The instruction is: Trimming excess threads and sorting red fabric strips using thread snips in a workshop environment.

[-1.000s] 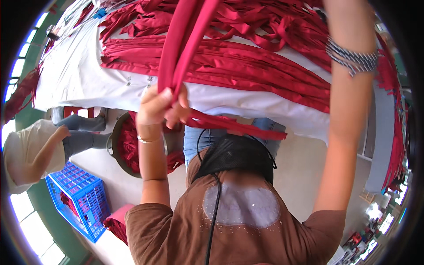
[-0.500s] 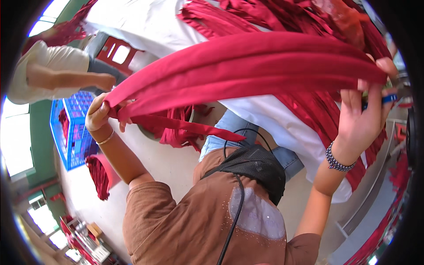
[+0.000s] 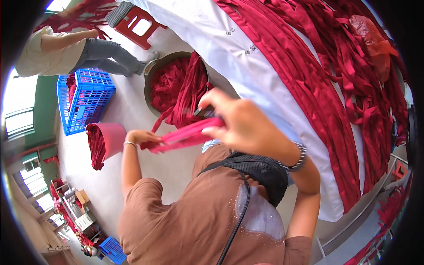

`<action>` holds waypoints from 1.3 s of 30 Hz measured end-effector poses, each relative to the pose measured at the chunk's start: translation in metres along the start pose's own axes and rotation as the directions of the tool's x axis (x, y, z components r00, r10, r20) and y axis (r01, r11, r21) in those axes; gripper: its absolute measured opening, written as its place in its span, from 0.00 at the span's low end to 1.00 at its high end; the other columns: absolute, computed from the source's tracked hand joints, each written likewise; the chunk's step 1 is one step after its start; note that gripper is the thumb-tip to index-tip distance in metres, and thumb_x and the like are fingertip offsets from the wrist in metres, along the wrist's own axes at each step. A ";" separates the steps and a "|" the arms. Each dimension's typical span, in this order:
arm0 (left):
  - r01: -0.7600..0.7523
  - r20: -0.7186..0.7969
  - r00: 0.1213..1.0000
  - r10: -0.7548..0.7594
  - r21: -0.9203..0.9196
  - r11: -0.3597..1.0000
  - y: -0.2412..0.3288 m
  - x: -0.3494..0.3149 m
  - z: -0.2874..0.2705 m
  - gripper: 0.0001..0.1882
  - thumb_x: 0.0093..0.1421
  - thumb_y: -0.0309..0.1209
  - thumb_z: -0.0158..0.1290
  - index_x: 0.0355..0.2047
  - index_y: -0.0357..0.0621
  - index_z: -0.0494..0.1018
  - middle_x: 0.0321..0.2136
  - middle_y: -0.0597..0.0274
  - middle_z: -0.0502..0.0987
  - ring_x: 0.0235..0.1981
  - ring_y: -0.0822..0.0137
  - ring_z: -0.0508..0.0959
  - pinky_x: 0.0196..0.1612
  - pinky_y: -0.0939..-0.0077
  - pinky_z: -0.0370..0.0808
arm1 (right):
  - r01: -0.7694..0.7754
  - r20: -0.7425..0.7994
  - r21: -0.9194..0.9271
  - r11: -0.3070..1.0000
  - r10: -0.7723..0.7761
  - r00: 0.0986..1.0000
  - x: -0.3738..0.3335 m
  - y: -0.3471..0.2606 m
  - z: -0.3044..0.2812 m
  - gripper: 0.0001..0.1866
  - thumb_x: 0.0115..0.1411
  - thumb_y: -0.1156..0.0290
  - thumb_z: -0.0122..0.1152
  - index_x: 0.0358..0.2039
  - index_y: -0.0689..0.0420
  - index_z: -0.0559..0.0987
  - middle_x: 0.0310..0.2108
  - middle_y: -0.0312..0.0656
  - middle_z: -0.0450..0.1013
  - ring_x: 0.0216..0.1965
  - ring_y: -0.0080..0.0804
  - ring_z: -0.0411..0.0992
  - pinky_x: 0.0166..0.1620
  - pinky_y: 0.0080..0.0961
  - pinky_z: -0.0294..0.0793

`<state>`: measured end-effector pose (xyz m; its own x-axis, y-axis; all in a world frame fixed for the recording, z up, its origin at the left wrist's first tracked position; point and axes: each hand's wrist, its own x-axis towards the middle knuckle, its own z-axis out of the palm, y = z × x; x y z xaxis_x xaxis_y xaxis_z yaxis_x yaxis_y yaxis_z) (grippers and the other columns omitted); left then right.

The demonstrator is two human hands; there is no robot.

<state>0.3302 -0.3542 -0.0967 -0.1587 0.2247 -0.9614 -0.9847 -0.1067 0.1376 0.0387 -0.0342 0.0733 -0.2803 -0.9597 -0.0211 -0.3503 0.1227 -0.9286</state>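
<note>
A red fabric strip (image 3: 185, 137) stretches, folded and blurred, between my two hands in front of my waist. My left hand (image 3: 148, 137) is closed on its left end. The other end is pinched in my right hand (image 3: 247, 123), which is smeared by motion. A small metallic tool (image 3: 198, 112) pokes out by the right fingers; its kind is unclear. Just beyond the strip stands a dark green tub (image 3: 147, 90) on the floor, heaped with red cloth strips (image 3: 170, 86), some trailing over its near side.
To the right, long red strips (image 3: 282, 79) cover a white-sheeted table (image 3: 194, 26), with an orange-red plastic bag (image 3: 373, 39). Leftward are a pink bucket (image 3: 114, 140) of cloth, a blue crate (image 3: 95, 95) and a co-worker (image 3: 106, 53). A red stool (image 3: 137, 24) stands beyond.
My hands have come down and closer together, the right one moving far leftward. The strip, spread wide before, is now bunched and shorter between them. The view has shifted, showing the tub.
</note>
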 end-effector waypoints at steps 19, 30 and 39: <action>-0.554 0.093 0.832 0.548 0.073 0.829 0.134 0.020 0.040 0.14 0.67 0.35 0.46 0.34 0.36 0.73 0.23 0.68 0.72 0.25 0.72 0.74 0.30 0.77 0.71 | 0.020 -0.384 0.077 0.997 0.011 0.923 0.025 0.062 0.018 0.12 0.55 0.77 0.59 0.41 0.61 0.74 0.32 0.48 0.76 0.33 0.44 0.76 0.34 0.31 0.73; -0.579 -0.449 0.757 0.474 -0.125 0.806 0.167 0.126 -0.103 0.15 0.68 0.42 0.42 0.35 0.44 0.71 0.23 0.61 0.75 0.22 0.63 0.76 0.29 0.69 0.76 | -0.219 -0.673 0.292 0.931 0.362 0.645 -0.094 0.072 -0.041 0.10 0.65 0.70 0.51 0.36 0.63 0.78 0.20 0.33 0.71 0.21 0.12 0.62 0.25 0.12 0.57; -0.295 -0.896 0.203 0.394 0.327 0.898 0.195 0.319 -0.102 0.54 0.45 0.62 0.59 0.56 0.30 0.50 0.53 0.22 0.54 0.54 0.30 0.61 0.57 0.50 0.64 | -0.192 -0.744 0.527 0.828 0.559 0.366 -0.173 0.097 -0.024 0.10 0.66 0.69 0.49 0.37 0.62 0.75 0.20 0.33 0.69 0.15 0.07 0.46 0.20 0.12 0.41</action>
<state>0.0950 -0.4020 -0.4008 -0.3557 -0.8646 -0.3548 -0.8605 0.1549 0.4853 0.0321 0.1496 -0.0048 -0.9634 -0.0942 -0.2511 0.2353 0.1523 -0.9599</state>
